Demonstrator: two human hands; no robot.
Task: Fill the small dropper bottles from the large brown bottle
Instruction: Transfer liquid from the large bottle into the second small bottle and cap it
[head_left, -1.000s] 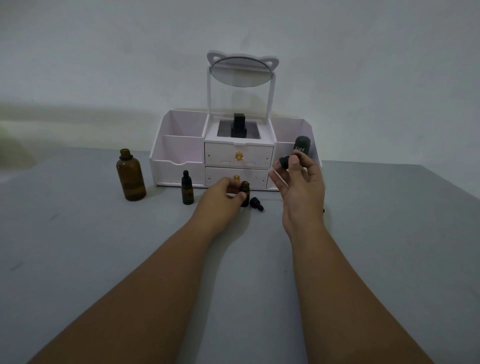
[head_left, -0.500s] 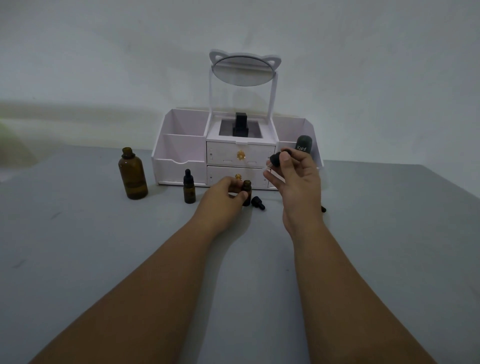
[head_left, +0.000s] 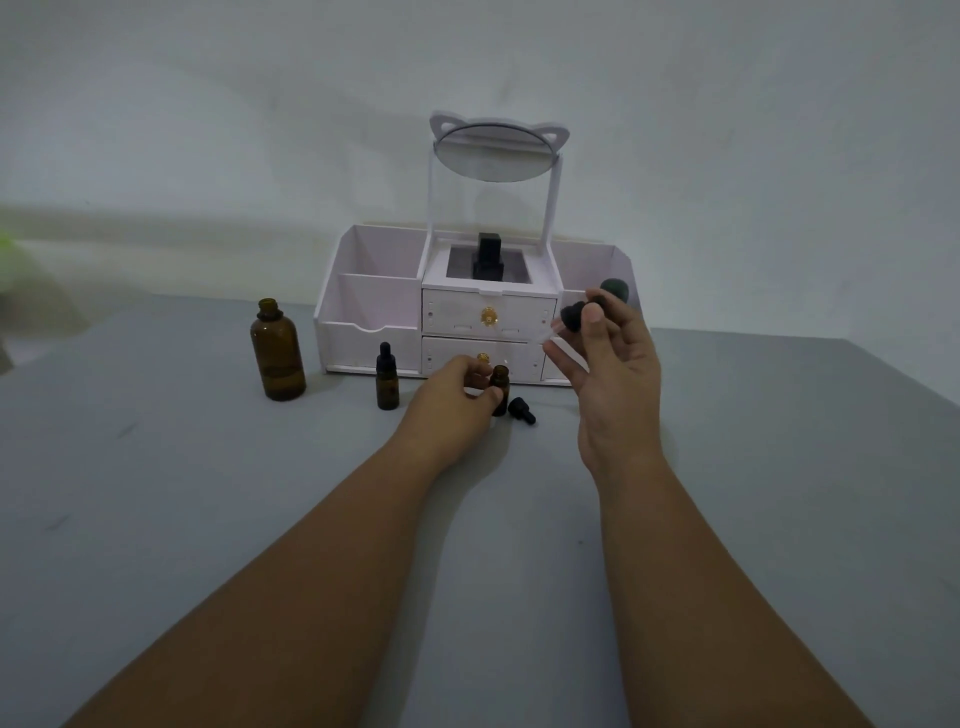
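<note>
Loose cap (head_left: 521, 410) beside held vial (head_left: 500, 385)

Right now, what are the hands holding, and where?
Left hand grips the open dropper bottle by its side. Right hand pinches the dropper by its black bulb.

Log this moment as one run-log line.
left hand: steadies open dropper bottle on table | right hand: holds dropper cap raised | large brown bottle: uncapped, untouched | second dropper bottle: capped
</note>
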